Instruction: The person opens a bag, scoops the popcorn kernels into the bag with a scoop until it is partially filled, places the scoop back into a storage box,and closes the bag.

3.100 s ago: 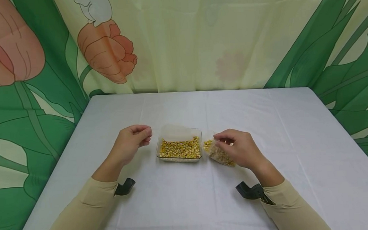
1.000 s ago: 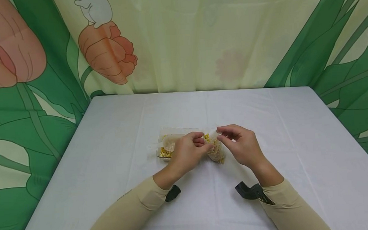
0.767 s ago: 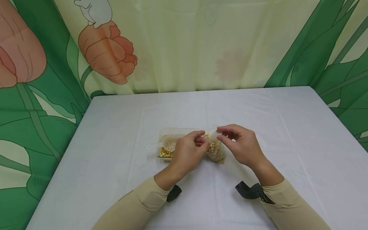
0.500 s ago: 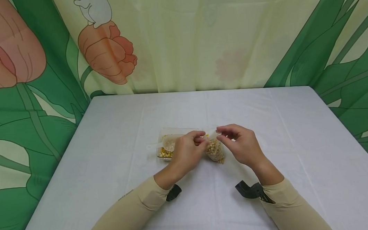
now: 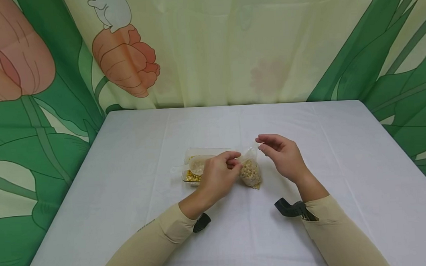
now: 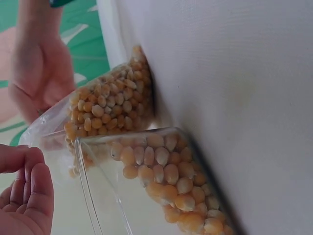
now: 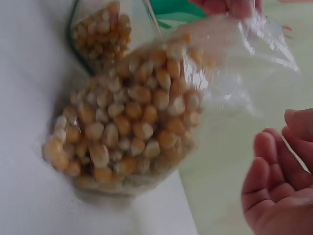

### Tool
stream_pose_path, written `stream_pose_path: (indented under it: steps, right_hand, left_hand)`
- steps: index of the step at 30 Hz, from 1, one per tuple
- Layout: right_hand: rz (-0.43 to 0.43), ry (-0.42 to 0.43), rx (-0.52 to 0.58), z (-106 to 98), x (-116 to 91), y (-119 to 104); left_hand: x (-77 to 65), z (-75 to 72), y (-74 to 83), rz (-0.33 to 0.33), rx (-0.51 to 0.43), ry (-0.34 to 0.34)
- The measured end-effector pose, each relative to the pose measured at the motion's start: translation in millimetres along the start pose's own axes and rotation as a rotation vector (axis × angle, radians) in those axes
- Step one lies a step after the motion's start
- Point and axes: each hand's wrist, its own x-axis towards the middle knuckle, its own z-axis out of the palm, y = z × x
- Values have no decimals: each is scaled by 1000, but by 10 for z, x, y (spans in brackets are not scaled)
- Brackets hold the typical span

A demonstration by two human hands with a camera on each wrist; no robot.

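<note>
A clear plastic bag (image 5: pixel 250 173) partly filled with corn kernels stands on the table, its loose upper part rising above the kernels. My left hand (image 5: pixel 220 174) pinches the bag's upper left edge between thumb and fingers. To the right of the bag's mouth, my right hand (image 5: pixel 284 157) has relaxed fingers that hold nothing. In the right wrist view a gap shows between this right hand (image 7: pixel 281 191) and the plastic. Behind my left hand sits a rectangular glass container (image 6: pixel 90 196) of corn kernels, partly hidden in the head view.
A pale translucent scoop (image 5: pixel 196 164) lies over the glass container, its clear handle pointing left past the rim. White cloth covers the table (image 5: pixel 306 128). A curtain (image 5: pixel 208 49) printed with flowers and leaves hangs behind the table.
My left hand has come from left of the container to the bag, and the scoop now lies on the container. My right hand has just let go of the bag, moving up and right.
</note>
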Motion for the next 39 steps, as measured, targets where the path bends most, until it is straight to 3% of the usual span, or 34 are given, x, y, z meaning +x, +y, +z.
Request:
stream_pose_path:
  steps: [5, 10, 19, 23, 26, 32, 39]
  right_hand:
    - [112, -198, 66, -57, 121, 123]
    - [123, -244, 121, -96, 145, 167]
    - [103, -86, 169, -179, 150, 97]
    - [94, -25, 180, -267, 134, 29]
    - [66, 4, 140, -340, 107, -42]
    - [17, 33, -42, -509, -16, -173]
    - [-18, 72, -114, -543, -185, -198]
  left_hand:
    - [-2, 11, 14, 28, -2, -6]
    - [-4, 27, 23, 31, -15, -18]
    - [2, 27, 63, 57, -13, -37]
    - [15, 26, 88, 113, 3, -28]
    - [37, 11, 100, 165, 25, -8]
    - [112, -56, 120, 229, 83, -3]
    - [198, -104, 129, 209, 117, -54]
